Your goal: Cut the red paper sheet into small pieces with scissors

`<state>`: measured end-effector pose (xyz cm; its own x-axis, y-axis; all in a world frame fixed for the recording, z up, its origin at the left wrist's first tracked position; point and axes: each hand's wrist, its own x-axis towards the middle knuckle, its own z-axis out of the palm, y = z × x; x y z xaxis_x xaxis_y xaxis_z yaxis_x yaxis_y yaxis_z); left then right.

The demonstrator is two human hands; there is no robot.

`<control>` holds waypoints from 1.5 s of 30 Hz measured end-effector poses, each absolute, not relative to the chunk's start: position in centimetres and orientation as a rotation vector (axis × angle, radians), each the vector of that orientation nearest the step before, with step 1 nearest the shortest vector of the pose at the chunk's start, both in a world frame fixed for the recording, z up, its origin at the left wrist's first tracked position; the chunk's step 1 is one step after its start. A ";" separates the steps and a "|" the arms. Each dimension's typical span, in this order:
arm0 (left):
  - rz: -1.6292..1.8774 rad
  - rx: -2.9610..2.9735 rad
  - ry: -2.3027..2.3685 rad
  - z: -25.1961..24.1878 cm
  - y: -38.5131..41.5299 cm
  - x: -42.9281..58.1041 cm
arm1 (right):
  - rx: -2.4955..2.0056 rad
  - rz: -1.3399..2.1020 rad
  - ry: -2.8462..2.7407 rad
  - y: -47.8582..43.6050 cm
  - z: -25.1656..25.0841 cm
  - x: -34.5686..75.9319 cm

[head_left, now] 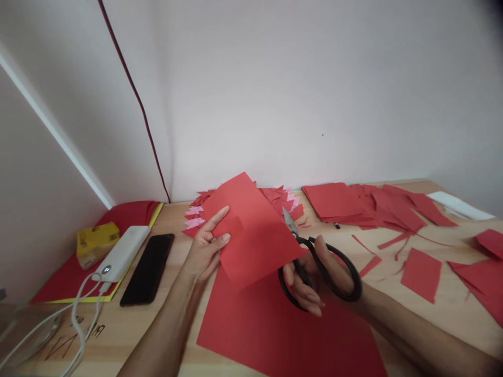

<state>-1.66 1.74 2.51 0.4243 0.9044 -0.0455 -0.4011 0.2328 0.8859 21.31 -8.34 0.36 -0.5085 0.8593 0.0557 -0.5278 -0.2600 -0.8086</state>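
My left hand (pixel 208 246) grips a piece of red paper (pixel 251 225) by its left side, thumb and index finger on the face towards me. My right hand (pixel 314 277) holds black-handled scissors (pixel 334 272), fingers through the loops. Their blades point up and left, beside the paper's right edge; whether they touch it I cannot tell. Beneath both hands, a larger red sheet (pixel 291 335) lies on the wooden table. Behind the held paper sits a pile of pointed red and pink paper cut-outs (pixel 277 199), partly hidden by it.
To the right lie a stack of red paper (pixel 330 201), thin strips and a red square (pixel 422 275). At left are a black phone (pixel 147 269), a white power bank (pixel 123 254) with cables, a yellow packet (pixel 98 243) and red sheets (pixel 58 283). A wall stands behind.
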 end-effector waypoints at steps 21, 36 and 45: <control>0.939 0.955 0.638 2.2 1.6 -1.3 | -0.537 1.904 -0.886 -8.4 0.4 20.9; 0.893 0.968 0.653 2.1 1.5 -1.5 | -0.582 1.787 -1.092 -8.2 1.0 21.4; 0.907 0.968 0.640 2.2 1.4 -1.3 | -0.595 1.790 -1.012 -8.2 0.6 21.2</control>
<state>-1.33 1.37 2.22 0.4876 0.8705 -0.0671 -0.3556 0.2682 0.8954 21.21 -8.16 0.59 -0.4204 0.9064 0.0401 -0.5015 -0.1953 -0.8428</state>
